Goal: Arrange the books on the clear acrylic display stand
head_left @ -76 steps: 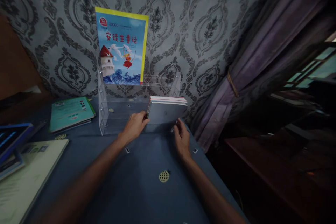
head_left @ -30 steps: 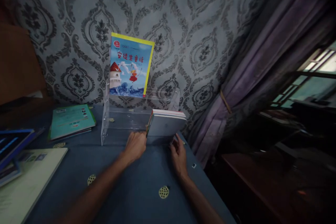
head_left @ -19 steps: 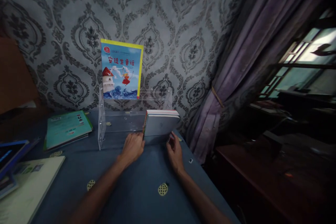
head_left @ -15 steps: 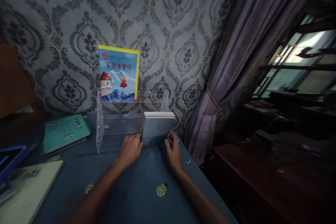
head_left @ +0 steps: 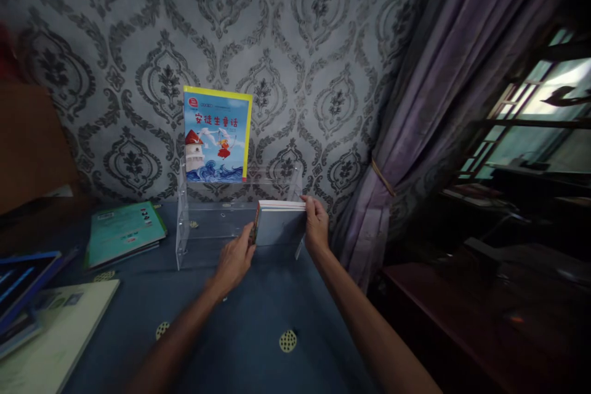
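- Left hand [head_left: 234,258]: fingers closed against the left edge of a stack of books [head_left: 280,225], near its lower corner; grip confirmed on that side.
- Right hand [head_left: 316,224]: fingers wrapped over the stack's right edge, fingertips at the top right corner; gripping.
- Stack of books: stands upright on edge in the lower front tier of a clear acrylic rack [head_left: 184,228], at its right end, plain grey cover facing the camera, red and white edges visible along the top.
- Rack, lower tier: open room left of the stack, through to the left side wall.
- Rack, upper rear tier: one blue picture book [head_left: 217,135] with a yellow border stands upright at the left, against the patterned wall; the right half of that tier is open.
- Table [head_left: 258,308]: blue cloth, bare between the forearms and the rack. Right edge lies just beside the right forearm, a purple curtain [head_left: 415,135] beyond it.
- Left of rack: a teal booklet [head_left: 124,229] lies flat, well apart; more books at the far left edge.
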Action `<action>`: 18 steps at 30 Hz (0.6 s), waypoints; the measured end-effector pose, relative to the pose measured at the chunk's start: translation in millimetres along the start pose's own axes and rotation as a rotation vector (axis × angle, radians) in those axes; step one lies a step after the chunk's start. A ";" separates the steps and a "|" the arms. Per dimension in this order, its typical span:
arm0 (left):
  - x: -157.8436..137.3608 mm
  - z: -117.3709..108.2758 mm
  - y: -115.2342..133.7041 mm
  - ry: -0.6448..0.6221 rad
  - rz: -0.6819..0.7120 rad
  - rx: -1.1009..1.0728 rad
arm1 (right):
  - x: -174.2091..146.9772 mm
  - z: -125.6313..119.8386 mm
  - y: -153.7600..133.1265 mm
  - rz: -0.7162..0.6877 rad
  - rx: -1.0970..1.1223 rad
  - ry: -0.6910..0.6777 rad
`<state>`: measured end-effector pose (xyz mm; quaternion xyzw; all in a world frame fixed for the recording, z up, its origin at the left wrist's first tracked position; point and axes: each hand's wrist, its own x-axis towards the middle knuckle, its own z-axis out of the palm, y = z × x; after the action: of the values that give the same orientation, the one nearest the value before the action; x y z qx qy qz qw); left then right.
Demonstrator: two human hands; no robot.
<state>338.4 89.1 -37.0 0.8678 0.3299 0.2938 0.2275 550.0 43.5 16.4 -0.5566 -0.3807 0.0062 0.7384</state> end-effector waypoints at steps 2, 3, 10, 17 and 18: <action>0.1 2.0 -2.0 0.017 0.004 -0.008 | 1.1 4.6 -0.3 -0.038 -0.040 0.018; 0.1 3.1 -3.1 0.027 0.008 -0.011 | 1.8 6.6 -0.5 -0.060 -0.060 0.033; 0.6 7.4 -8.2 0.033 0.026 -0.027 | 4.2 13.1 -0.5 -0.110 -0.123 0.101; -7.5 6.8 -3.5 0.041 0.082 -0.001 | 12.2 9.6 7.6 -0.062 -0.158 0.110; -10.6 4.6 -1.6 0.032 0.095 0.018 | 12.4 7.4 7.7 -0.054 -0.166 0.120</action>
<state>334.3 81.8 -45.0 0.8797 0.2945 0.3152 0.2003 557.8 57.8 17.6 -0.6047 -0.3500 -0.0784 0.7111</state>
